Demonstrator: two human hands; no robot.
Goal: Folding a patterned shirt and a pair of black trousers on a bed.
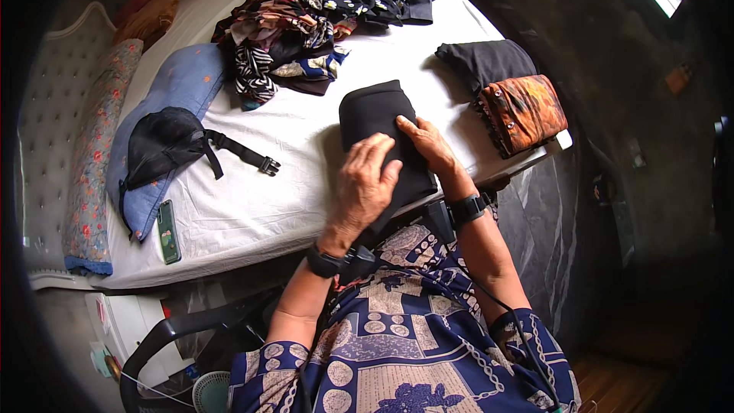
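Note:
A black garment (372, 105), folded into a long flat pad, lies on the white-sheeted bed (298, 206) at its near edge. Part of it hangs down toward my lap. My left hand (365, 183) rests on top of it with fingers stretched out and thumb apart. At the garment's right edge is my right hand (430, 145), its thumb on the upper face and its other fingers mostly hidden, seemingly around the edge. To the right sit a folded black cloth (489, 65) and a folded orange-brown patterned garment (527, 113) with buttons.
Crumpled patterned clothes (287, 30) are heaped at the far side. On the left lie a blue denim pillow (180, 80), a black waist bag (168, 145) with a buckled strap, a green phone (167, 233) and a floral bolster (103, 160). A black chair arm (164, 333) stands lower left.

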